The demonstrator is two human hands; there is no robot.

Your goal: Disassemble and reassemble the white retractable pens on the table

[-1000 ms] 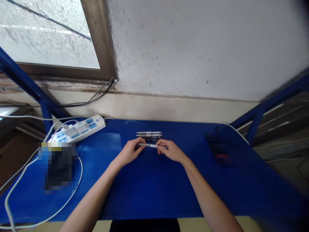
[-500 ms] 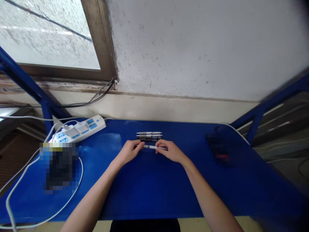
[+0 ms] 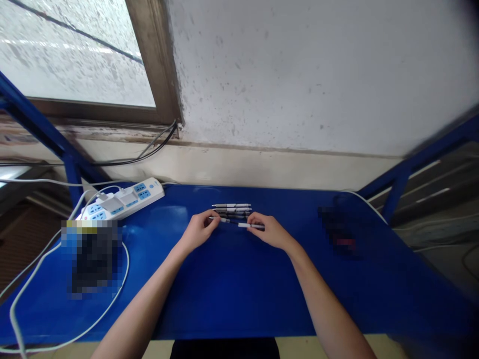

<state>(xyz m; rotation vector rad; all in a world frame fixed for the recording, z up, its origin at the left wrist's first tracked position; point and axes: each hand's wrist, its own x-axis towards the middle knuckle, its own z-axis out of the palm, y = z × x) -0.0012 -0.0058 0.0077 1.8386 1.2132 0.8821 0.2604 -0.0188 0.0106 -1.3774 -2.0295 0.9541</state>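
Left hand (image 3: 200,232), right hand (image 3: 271,233) pinch pen (image 3: 237,224) by its ends | just before row of pens (image 3: 231,208) on blue counter (image 3: 239,299) | risk: a slipped pinch could drop it, scattering the row

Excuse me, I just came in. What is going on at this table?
One person is working with bare hands at a blue table. Their left hand and right hand together hold a white and black pen by its two ends, right beside a row of similar pens lying side by side. A white power strip with plugged-in cables sits toward the far left of the table.
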